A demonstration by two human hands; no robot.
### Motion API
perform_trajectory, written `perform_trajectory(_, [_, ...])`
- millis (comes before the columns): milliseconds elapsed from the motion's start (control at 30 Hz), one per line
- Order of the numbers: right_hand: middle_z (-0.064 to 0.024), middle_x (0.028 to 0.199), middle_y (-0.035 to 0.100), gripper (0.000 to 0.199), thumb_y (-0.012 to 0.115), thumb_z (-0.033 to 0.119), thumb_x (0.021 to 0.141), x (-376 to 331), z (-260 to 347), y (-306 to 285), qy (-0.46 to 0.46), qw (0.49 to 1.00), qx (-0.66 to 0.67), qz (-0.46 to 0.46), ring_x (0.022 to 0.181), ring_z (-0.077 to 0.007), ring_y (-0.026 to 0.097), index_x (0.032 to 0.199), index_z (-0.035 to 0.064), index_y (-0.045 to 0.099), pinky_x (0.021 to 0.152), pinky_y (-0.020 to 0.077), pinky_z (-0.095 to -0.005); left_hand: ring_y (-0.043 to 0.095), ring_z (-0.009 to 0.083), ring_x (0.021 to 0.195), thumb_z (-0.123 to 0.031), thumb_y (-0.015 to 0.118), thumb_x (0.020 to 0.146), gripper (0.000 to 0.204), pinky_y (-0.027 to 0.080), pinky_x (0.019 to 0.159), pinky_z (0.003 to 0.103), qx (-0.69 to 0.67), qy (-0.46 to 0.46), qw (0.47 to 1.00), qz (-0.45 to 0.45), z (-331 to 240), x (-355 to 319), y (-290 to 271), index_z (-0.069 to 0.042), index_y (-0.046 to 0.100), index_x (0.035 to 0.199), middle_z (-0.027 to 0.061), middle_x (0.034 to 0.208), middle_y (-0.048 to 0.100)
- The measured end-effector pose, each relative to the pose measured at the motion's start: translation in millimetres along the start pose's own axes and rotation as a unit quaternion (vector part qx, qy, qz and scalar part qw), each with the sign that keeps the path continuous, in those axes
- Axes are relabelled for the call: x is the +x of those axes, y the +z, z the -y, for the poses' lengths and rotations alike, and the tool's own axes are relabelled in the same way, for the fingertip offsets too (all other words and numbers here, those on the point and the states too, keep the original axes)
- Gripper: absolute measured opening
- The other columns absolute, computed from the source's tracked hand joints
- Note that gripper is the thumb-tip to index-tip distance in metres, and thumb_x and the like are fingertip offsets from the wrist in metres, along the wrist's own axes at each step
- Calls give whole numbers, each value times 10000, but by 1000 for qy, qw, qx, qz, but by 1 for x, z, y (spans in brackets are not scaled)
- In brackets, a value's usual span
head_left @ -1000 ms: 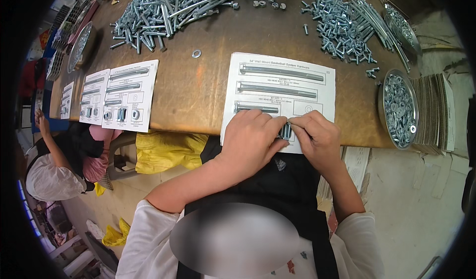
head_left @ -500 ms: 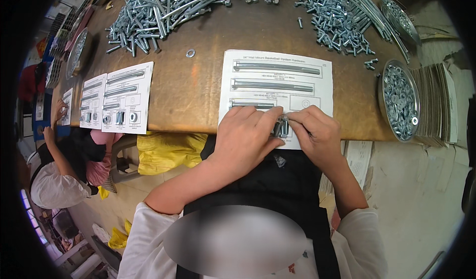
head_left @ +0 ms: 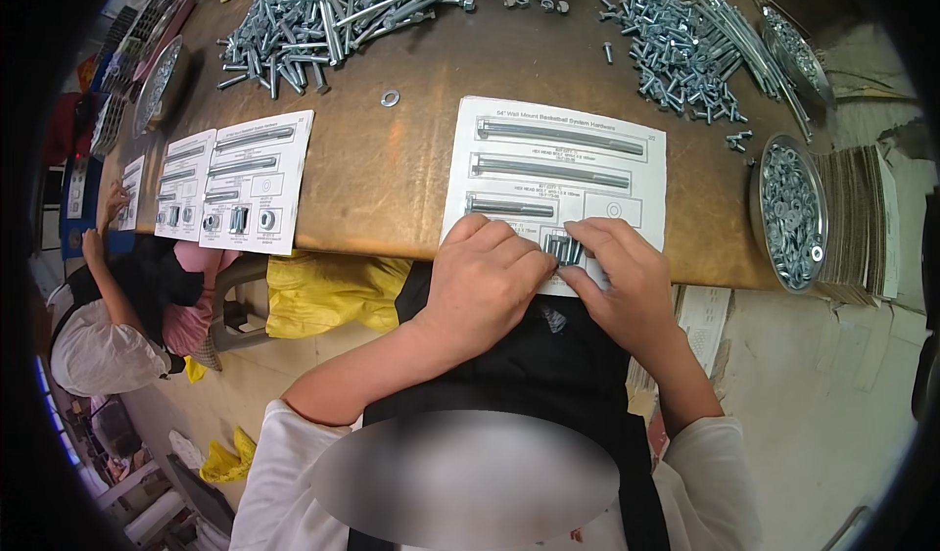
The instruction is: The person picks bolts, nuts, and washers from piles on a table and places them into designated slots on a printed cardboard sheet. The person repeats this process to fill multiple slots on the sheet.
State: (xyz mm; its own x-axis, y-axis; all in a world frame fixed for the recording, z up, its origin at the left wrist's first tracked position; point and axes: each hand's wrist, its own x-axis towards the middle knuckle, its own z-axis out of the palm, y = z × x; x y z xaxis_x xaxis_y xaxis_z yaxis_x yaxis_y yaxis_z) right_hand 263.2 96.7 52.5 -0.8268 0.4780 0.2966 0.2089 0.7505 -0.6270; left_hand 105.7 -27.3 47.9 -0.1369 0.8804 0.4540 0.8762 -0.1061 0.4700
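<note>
In front of me a printed white sheet [head_left: 455, 193] lies at the table's near edge. Three long hex bolts show in its outlined boxes, the top one [head_left: 563, 138] being the longest. Low on the sheet, a small group of short bolts [head_left: 563, 247] sits between my hands. My right hand [head_left: 627, 277] is closed about them, thumb below and fingers above. From the left, my left hand [head_left: 490, 277] presses against the group with bent, closed fingers; what its fingertips pinch is hidden. Both hands rest partly over the sheet's lower part.
Beyond the sheet are piles of long bolts [head_left: 323, 22] and short bolts [head_left: 676, 51]. A steel bowl of washers [head_left: 791, 213] stands right, beside stacked cardboard [head_left: 857, 218]. One loose washer [head_left: 390, 98] and more filled sheets [head_left: 257, 184] lie left, near a co-worker's arm [head_left: 113, 277].
My right hand has shifted so its fingers reach over the top of the short bolts. My left fingers have drawn back left, uncovering more of them. The view has shifted slightly.
</note>
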Motion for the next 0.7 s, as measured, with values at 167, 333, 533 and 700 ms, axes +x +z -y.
perform_trajectory(167, [-125, 1052, 674, 485, 790, 19, 692, 0, 3, 1, -5, 1000, 28, 11, 927, -315, 669, 1154, 52, 645, 754, 552, -391, 609, 201, 751, -56, 772, 691, 168, 436, 723, 349, -5, 13, 1000, 4, 1, -1, 0, -92, 713, 845, 10, 803, 684])
perform_trajectory(333, [-130, 1078, 679, 496, 790, 3, 684, 1, 1, 6, -13, 999, 35, 8, 949, -319, 669, 1156, 49, 645, 770, 554, -389, 608, 203, 748, -52, 769, 693, 170, 444, 731, 352, -13, 19, 1000, 0, 5, -1, -2, -88, 717, 851, 10, 803, 684])
perform_trajectory(533, [-149, 1172, 659, 519, 786, 47, 720, -2, -8, 1, -12, 998, 66, 18, 1026, -332, 654, 1216, 61, 630, 841, 546, -396, 610, 224, 755, -76, 790, 709, 201, 439, 728, 360, 0, 20, 999, 33, 3, 3, -6, -86, 716, 896, 24, 815, 681])
perform_trajectory(700, [-137, 1232, 636, 506, 769, 21, 764, -2, -29, -64, 96, 990, 48, -91, 850, -190, 674, 1250, 41, 628, 740, 548, -294, 608, 266, 782, -82, 796, 748, 200, 423, 738, 389, -4, -11, 1000, 28, -8, 13, -28, -84, 687, 916, 65, 840, 665])
